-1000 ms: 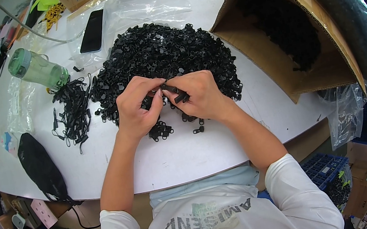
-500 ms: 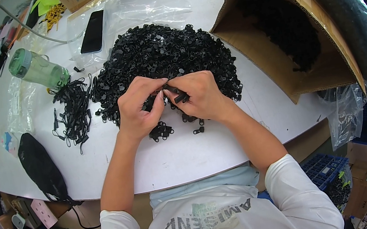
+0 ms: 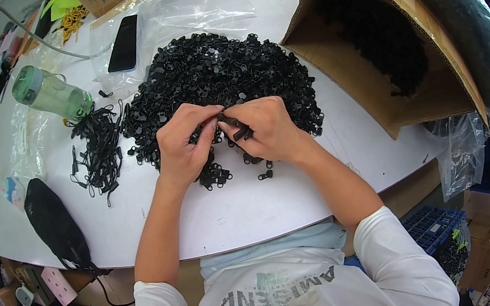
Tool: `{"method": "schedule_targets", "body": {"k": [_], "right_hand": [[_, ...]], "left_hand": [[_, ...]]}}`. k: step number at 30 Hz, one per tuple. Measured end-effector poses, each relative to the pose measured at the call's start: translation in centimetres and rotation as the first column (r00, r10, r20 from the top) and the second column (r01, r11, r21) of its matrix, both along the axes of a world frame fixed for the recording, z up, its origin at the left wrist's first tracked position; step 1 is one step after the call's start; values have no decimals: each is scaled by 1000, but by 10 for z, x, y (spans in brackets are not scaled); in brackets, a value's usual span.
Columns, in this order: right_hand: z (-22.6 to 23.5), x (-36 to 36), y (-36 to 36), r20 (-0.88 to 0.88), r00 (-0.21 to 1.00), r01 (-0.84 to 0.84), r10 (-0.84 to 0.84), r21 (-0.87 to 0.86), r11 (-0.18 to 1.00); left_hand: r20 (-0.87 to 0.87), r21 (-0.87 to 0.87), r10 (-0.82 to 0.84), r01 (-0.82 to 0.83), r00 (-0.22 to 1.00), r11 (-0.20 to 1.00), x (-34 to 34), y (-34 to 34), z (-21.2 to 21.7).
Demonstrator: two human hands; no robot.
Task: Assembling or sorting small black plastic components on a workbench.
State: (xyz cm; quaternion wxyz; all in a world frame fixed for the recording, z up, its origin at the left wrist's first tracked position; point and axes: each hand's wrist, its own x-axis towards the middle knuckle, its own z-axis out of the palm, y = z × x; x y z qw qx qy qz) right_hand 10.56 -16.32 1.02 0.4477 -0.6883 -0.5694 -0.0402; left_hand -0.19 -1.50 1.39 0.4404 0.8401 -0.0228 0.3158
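A large pile of small black zipper sliders (image 3: 217,63) covers the middle of the white table (image 3: 230,220). Both hands meet tip to tip over the pile's near edge. My left hand (image 3: 182,143) is closed in a pinch; its fingertips hide whatever small piece sits between them. Black cord pulls with thick ends (image 3: 242,133) stick out from the curled fingers of my right hand (image 3: 270,126). A few loose sliders (image 3: 215,176) lie just below the hands. Left of the pile is a tangled bundle of black cord pulls (image 3: 98,148).
A cardboard box (image 3: 356,79) lies on its side at the right, black pieces inside, clear plastic around it. At the left are a green bottle (image 3: 50,91) and a black pouch (image 3: 54,224). A phone (image 3: 124,43) rests on plastic bags (image 3: 194,6) behind the pile.
My left thumb has shifted slightly toward the index finger. Both hands otherwise stay in the same place, fingertips together, and the pile looks the same.
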Motion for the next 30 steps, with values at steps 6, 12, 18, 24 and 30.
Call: {"method": "schedule_targets", "body": {"k": [6,12,18,24,30], "right_hand": [[2,1,-2,2,999,-41,41,-10,999],[-1,0,0,38,997,-75,74,10,997],[1,-1,0,50,997,-50,50,-11,999],[2,-1,-1,48,998,-46,48,-24,999],[6,-1,-2,1,994,-108,108,-11,994]], "left_hand": [[-31,-16,14,-15,999,1000,-1,-1,0],[-81,-25,-20,18,996,1000,-4,5,-2],[-147,-546,-125,25,981,837,-8,9,-6],[-119,-669,-199,69,973,740,-7,6,-5],[-68,-697,-299,169,952,697,-8,13,-10]]}}
